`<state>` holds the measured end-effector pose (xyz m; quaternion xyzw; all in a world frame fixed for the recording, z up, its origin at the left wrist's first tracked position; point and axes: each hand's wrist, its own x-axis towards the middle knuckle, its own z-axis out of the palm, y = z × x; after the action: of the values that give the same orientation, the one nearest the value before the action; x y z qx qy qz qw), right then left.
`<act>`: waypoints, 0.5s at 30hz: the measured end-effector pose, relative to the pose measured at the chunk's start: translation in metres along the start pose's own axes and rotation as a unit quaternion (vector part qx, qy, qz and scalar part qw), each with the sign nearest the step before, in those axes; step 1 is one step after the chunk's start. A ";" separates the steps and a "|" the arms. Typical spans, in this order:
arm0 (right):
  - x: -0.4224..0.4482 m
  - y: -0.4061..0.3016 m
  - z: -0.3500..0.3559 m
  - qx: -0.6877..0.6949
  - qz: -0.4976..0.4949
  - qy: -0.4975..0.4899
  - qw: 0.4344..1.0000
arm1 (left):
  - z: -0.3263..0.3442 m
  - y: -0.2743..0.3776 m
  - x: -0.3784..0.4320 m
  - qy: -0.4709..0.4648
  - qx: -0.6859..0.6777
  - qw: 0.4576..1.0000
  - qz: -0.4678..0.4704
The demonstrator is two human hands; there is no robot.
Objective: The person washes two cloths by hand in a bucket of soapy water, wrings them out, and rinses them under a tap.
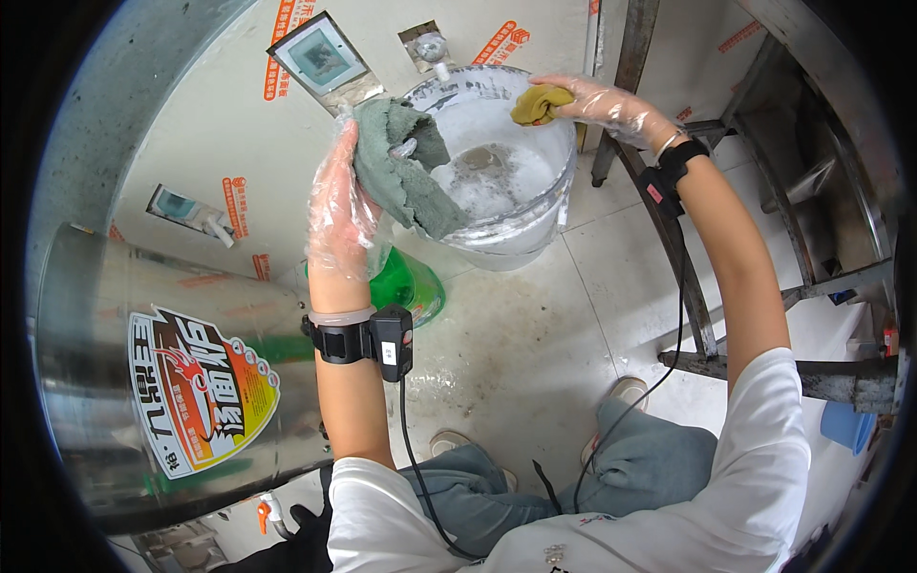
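Observation:
My left hand [344, 200], in a clear plastic glove, holds a grey-green cloth [405, 168] at the left rim of a white bucket [512, 247]. The cloth hangs partly over the bucket's opening. Foamy, greyish water [494, 172] lies inside the bucket, whose rim is stained. My right hand [602, 107], also in a clear plastic glove, grips a bunched olive-yellow cloth [541, 105] above the bucket's far right rim. The two hands are apart, on either side of the opening.
Below my left hand stands a green plastic container [415, 286]. A large metal cylinder with a sticker [204, 394] is at the left. Metal frame legs [677, 265] rise at the right, near a blue bucket [847, 427]. The tiled floor [516, 344] is wet and stained. Socket boxes sit in the wall panel.

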<state>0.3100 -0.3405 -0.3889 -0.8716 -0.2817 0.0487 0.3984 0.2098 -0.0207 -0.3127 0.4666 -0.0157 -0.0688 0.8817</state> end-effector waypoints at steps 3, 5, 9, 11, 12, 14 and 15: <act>-0.015 -0.024 0.001 0.229 0.035 -0.017 0.973 | -0.010 0.000 -0.001 0.001 -0.011 1.000 0.018; -0.018 -0.013 -0.011 0.197 0.054 -0.052 0.978 | -0.006 -0.002 0.001 -0.004 -0.012 1.000 0.011; -0.022 -0.033 -0.006 0.267 0.012 -0.026 0.963 | -0.008 -0.001 -0.001 -0.011 -0.003 1.000 0.005; -0.025 -0.023 -0.012 0.218 0.028 -0.028 0.975 | -0.005 -0.006 0.000 -0.027 -0.001 1.000 0.008; -0.023 -0.027 -0.012 0.198 0.031 -0.030 0.979 | -0.006 -0.004 -0.002 -0.037 0.010 0.999 0.015; -0.024 -0.036 -0.013 0.082 0.000 0.012 0.997 | -0.009 -0.005 -0.001 -0.047 0.002 0.999 0.015; -0.024 -0.047 -0.013 -0.014 -0.036 0.058 0.998 | -0.010 -0.002 -0.002 -0.059 -0.005 0.998 0.016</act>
<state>0.2723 -0.3371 -0.3492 -0.8679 -0.2895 -0.0205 0.4031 0.2082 -0.0137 -0.3198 0.4572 -0.0749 -0.0825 0.8824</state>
